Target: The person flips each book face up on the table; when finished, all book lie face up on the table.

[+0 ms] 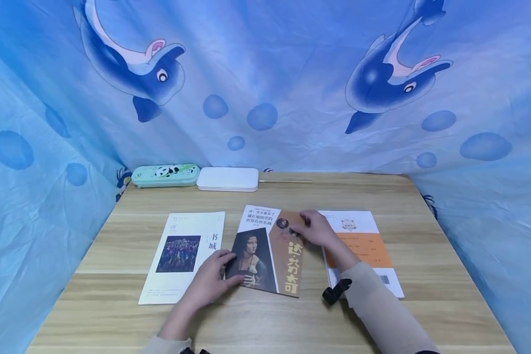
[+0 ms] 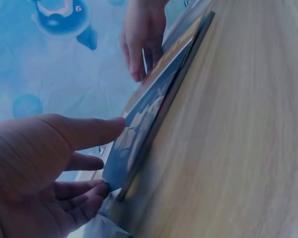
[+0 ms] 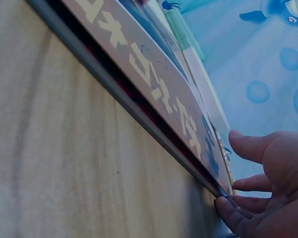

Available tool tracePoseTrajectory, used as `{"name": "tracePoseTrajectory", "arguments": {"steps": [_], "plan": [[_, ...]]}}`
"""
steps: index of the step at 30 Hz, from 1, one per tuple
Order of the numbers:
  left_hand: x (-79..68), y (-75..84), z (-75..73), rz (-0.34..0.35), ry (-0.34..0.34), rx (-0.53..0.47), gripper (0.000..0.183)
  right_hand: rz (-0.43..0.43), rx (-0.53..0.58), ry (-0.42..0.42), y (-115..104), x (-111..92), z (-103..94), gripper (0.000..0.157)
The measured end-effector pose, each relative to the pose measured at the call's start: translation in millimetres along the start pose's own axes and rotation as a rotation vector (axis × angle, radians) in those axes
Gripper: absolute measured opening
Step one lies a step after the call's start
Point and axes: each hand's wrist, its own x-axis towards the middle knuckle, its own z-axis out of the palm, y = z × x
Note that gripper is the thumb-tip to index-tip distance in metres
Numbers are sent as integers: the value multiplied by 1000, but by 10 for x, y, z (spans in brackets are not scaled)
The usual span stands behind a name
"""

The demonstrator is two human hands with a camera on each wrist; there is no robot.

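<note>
One portrait-covered book [image 1: 265, 255] is midway across the tabletop [image 1: 433, 275], its long axis running roughly near to far, with your left hand [image 1: 210, 280] holding its left edge toward the near end and your right hand [image 1: 319, 229], farther off, holding its far right corner.

Free tabletop [image 1: 287, 197] runs behind the middle book [image 1: 265, 250] until the white box [image 1: 227, 179] and pencil case [image 1: 165, 176] block it
</note>
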Motion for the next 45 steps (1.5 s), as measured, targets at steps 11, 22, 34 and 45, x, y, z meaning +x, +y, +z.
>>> {"name": "tracePoseTrajectory", "arguments": {"steps": [11, 22, 34, 45], "plan": [[-79, 102, 66, -23, -47, -43, 64, -92, -94, -46, -21, 94, 1, 35], [-64, 128, 76, -17, -57, -25, 66, -63, -184, -85, -77, 30, -9, 54], [-49, 139, 64, -58, -68, -24, 74, -44, -136, -88, -31, 16, 2, 64], [62, 218, 135, 56, -11, -38, 86, -119, 2, -34, 59, -119, -326, 68]]}}
